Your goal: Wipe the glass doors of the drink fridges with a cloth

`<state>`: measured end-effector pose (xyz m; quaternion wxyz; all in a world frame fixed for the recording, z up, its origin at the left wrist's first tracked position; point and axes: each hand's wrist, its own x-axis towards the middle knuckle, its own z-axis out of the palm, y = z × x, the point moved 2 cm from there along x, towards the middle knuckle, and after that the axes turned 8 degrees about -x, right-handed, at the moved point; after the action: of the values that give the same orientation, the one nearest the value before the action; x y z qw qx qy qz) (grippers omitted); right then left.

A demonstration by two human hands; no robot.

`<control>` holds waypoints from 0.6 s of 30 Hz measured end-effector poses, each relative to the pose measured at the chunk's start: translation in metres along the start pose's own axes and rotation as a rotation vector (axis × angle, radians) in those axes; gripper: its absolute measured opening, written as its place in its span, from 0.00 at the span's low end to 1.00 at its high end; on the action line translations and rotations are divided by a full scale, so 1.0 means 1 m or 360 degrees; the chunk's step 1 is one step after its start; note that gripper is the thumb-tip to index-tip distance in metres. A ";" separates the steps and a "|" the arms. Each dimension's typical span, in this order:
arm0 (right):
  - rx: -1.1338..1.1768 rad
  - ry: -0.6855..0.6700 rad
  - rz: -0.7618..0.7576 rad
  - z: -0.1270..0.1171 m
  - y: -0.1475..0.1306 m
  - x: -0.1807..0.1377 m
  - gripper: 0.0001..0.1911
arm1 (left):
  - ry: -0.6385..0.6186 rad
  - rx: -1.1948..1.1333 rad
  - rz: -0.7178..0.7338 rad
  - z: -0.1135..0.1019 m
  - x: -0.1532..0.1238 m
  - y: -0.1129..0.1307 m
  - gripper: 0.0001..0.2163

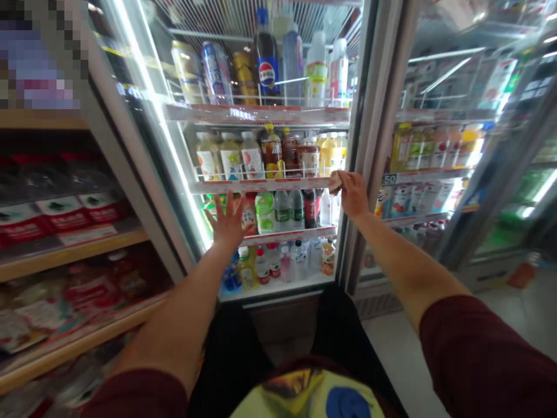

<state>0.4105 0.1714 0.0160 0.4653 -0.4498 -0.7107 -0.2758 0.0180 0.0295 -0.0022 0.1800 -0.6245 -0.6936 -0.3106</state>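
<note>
My right hand point(354, 194) is closed on a crumpled beige cloth point(335, 182), which it presses against the right end of a shelf's front strip point(278, 184) in a drinks fridge. My left hand point(229, 222) is empty, its fingers spread in front of the shelf below, near a green-labelled bottle point(265, 212). Over the strip, behind a low wire rail, stand bottles of tea and juice, among them a brown tea bottle point(272, 150). Clear bottles with green labels and a dark cola bottle point(310, 209) stand on the shelf below.
A Pepsi bottle point(266, 55) stands on the top shelf; small bottles line the fridge floor point(278, 284). A metal door frame point(374, 116) rises at the right, with another stocked fridge beyond. Wooden shelves point(73, 252) with packed goods stand at the left.
</note>
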 end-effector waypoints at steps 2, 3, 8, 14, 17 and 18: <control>-0.0025 -0.0174 -0.0050 0.006 -0.013 -0.032 0.33 | 0.0025 0.0003 0.0013 0.002 0.000 -0.001 0.46; -0.0018 -0.0274 -0.0143 0.009 -0.023 -0.052 0.32 | 0.0032 -0.0003 0.0020 0.004 0.000 -0.002 0.46; 0.0055 -0.0652 -0.0586 0.022 -0.063 -0.084 0.21 | 0.0045 -0.0013 0.0025 0.008 0.000 -0.004 0.46; 0.0142 -0.0256 -0.0290 0.016 -0.102 -0.003 0.30 | 0.0014 0.0007 -0.0001 0.005 -0.002 0.001 0.45; 0.0114 -0.0425 -0.0460 0.018 -0.140 -0.016 0.29 | -0.0028 0.0031 -0.0004 0.000 -0.004 0.004 0.45; 0.0090 -0.0560 -0.0595 0.019 -0.151 -0.023 0.28 | -0.0039 0.0033 -0.0007 -0.001 -0.005 0.005 0.45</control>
<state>0.2707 0.1109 -0.0085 0.2879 -0.3384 -0.8590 -0.2546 0.0237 0.0249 -0.0032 0.1773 -0.6250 -0.7003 -0.2960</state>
